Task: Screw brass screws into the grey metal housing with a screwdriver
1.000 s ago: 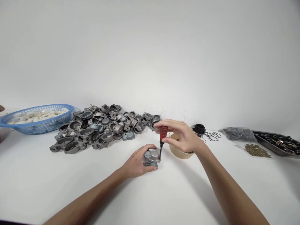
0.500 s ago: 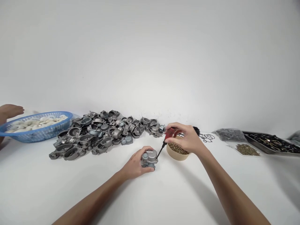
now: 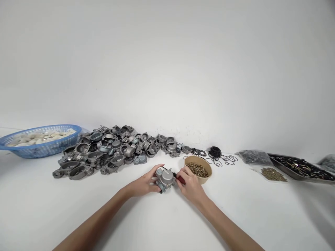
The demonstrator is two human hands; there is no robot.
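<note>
Big white tabletop (image 3: 167, 223) takes up most of the view. At about 10 o'clock from the hands there's one heap of grey cast-metal housings (image 3: 112, 151), way too many to count. Further out at 9 o'clock sits one blue plastic mesh basket (image 3: 39, 141) full of white parts. Over at 3 o'clock: one dark metal tray (image 3: 300, 164) of small hardware, plus two clear bags, one of dark bits (image 3: 255, 157) and one of brass bits (image 3: 273, 173). At 1 o'clock, one round tan bowl (image 3: 206, 174) of brass screws, with a scatter of thin black rubber O-rings (image 3: 217, 155) behind it, uncountable.

Dead centre, one small grey metal carburetor-type body (image 3: 164, 178) rests on the table. The left hand (image 3: 145, 184) is curled around its left side, fingers closed on it. The right hand (image 3: 190, 184) is closed around one red-handled screwdriver (image 3: 178, 177), lying nearly flat with its dark shaft over the top of the body.
</note>
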